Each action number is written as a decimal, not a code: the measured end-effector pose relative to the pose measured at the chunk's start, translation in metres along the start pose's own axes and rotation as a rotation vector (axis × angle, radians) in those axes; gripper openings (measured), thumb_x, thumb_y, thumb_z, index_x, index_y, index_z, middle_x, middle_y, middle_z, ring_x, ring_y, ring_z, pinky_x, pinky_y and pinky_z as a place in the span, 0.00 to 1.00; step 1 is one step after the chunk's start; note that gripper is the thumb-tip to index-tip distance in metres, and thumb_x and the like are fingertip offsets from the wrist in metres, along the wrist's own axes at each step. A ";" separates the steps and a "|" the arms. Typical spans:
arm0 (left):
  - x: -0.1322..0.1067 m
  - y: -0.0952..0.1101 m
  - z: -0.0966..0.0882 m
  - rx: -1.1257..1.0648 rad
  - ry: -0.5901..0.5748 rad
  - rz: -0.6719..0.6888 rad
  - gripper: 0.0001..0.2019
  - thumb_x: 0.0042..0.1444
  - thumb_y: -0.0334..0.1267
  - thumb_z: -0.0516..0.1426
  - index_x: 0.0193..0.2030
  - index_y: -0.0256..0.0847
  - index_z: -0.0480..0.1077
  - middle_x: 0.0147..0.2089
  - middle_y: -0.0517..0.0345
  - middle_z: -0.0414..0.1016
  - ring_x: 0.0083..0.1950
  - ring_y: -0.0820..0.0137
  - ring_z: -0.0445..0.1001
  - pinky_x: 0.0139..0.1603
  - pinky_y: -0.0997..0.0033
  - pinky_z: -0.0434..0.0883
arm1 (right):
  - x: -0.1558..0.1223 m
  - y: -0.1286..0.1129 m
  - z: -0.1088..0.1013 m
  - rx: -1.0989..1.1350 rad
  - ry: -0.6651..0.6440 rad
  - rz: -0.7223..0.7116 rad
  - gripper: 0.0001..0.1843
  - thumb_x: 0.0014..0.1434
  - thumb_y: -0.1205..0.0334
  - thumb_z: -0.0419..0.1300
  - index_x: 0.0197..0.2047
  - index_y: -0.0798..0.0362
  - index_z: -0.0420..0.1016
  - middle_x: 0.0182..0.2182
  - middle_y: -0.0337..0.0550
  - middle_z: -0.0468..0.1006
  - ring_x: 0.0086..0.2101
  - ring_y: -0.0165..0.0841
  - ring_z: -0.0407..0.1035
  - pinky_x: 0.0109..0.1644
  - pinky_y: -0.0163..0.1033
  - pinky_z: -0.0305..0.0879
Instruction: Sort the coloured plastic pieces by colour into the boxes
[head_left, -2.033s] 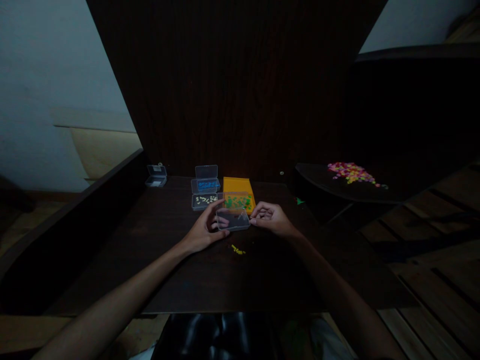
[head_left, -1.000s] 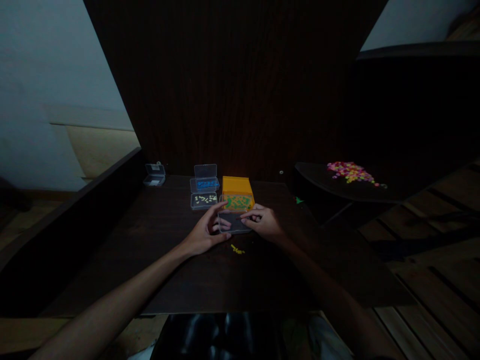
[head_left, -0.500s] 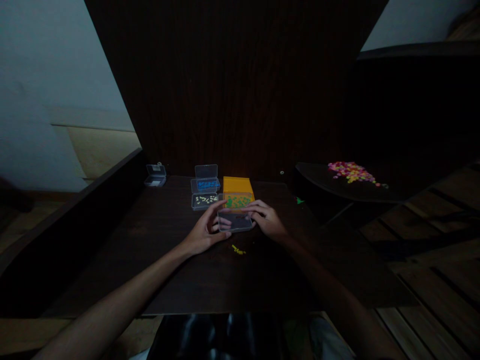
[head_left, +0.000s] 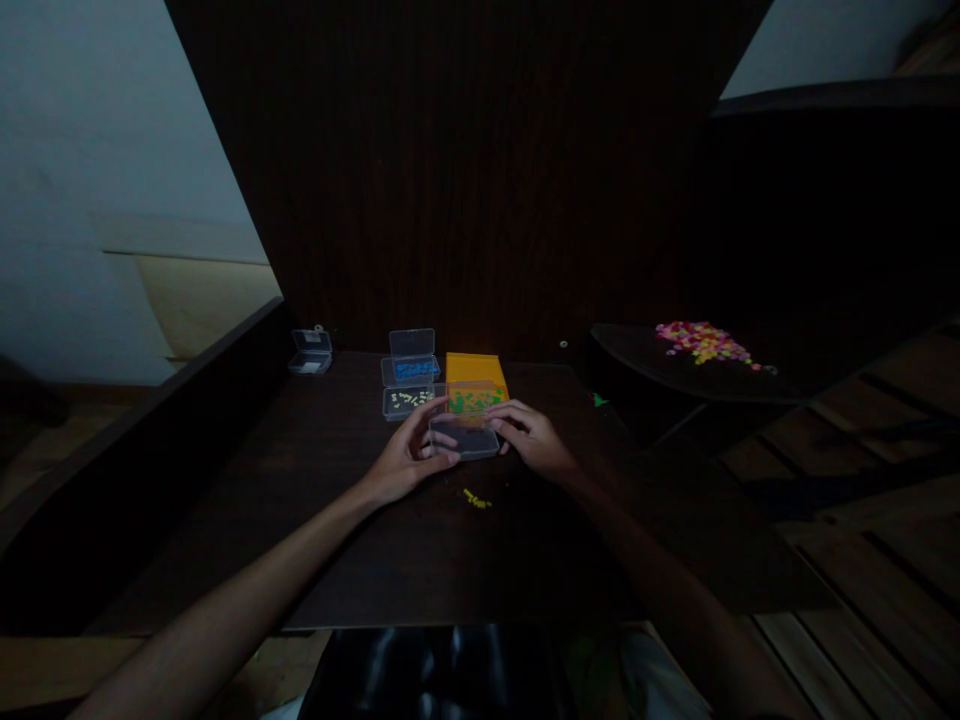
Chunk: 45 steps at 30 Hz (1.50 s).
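Observation:
Between my two hands is a clear plastic box (head_left: 474,440) with its lid raised at the back. My left hand (head_left: 409,455) grips the box's left side, thumb at the front edge. On the right end, my right hand (head_left: 531,437) has its fingers closed on the box near the lid. Green pieces (head_left: 478,401) show behind the raised clear lid, in front of an orange case (head_left: 472,369). A small heap of yellow pieces (head_left: 476,498) lies on the table just nearer than the box.
Left of the orange case stand open clear boxes with blue pieces (head_left: 415,371) and pale pieces (head_left: 409,401). A small open box (head_left: 311,360) sits at the back left. Pink and yellow pieces (head_left: 707,343) cover part of the right shelf; a green bit (head_left: 599,400) lies below it.
The clear box has shifted slightly left and up in my hands. Both hands keep their hold, and the yellow heap stays put.

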<state>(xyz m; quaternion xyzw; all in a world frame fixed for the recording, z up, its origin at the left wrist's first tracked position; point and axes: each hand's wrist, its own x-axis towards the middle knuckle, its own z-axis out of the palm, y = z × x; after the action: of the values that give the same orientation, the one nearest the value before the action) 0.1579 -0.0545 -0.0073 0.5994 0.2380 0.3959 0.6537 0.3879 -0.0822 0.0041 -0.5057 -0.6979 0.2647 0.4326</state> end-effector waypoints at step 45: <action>0.002 0.002 0.001 0.040 0.065 0.032 0.37 0.45 0.32 0.67 0.61 0.48 0.58 0.57 0.49 0.64 0.43 0.72 0.72 0.44 0.69 0.73 | -0.001 0.019 -0.047 -0.409 -0.510 -0.082 0.11 0.55 0.64 0.64 0.43 0.53 0.79 0.38 0.45 0.78 0.36 0.33 0.71 0.39 0.36 0.66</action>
<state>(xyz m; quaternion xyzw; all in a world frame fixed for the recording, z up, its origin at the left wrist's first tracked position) 0.1593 -0.0541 -0.0046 0.6029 0.2574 0.4209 0.6270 0.4384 -0.0793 0.0113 -0.4710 -0.8422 0.2193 0.1437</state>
